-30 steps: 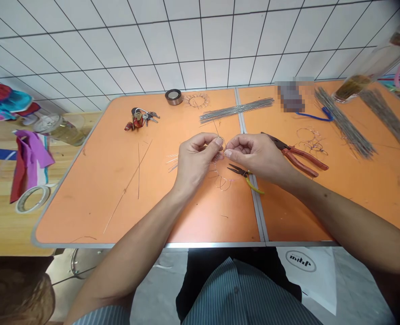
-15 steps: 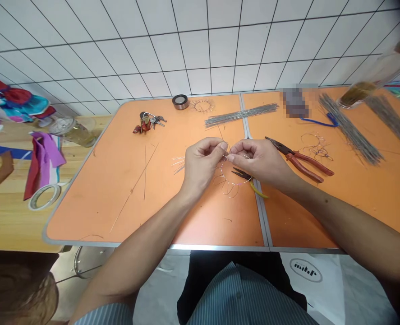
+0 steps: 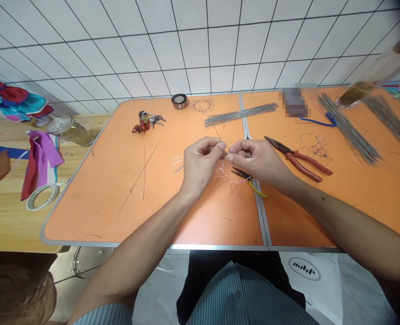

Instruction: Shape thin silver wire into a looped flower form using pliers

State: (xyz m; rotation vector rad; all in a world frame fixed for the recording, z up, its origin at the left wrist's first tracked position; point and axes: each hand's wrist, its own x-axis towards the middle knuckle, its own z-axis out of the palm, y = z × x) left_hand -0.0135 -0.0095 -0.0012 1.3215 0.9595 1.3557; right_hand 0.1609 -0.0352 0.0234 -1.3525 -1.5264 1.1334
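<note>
My left hand (image 3: 200,163) and my right hand (image 3: 254,160) meet over the middle of the orange table (image 3: 118,194). Both pinch a thin wire piece made of small loops (image 3: 228,183), which hangs just below the fingertips. The fingers of each hand are curled closed around the wire. Small yellow-handled pliers (image 3: 249,178) lie on the table right under my right hand. Red-handled pliers (image 3: 297,158) lie just right of that hand.
A bundle of straight wires (image 3: 240,114) lies behind my hands; more bundles (image 3: 348,128) sit at the right. Keys (image 3: 147,121), a tape roll (image 3: 180,100) and a finished wire ring (image 3: 201,104) are at the back. Another tape roll (image 3: 40,196) and cloth pieces (image 3: 40,158) lie on the left wooden surface.
My hands stay pinched on the looped wire with only small finger shifts. The view has moved slightly, so everything sits a little lower and further right than a second ago.
</note>
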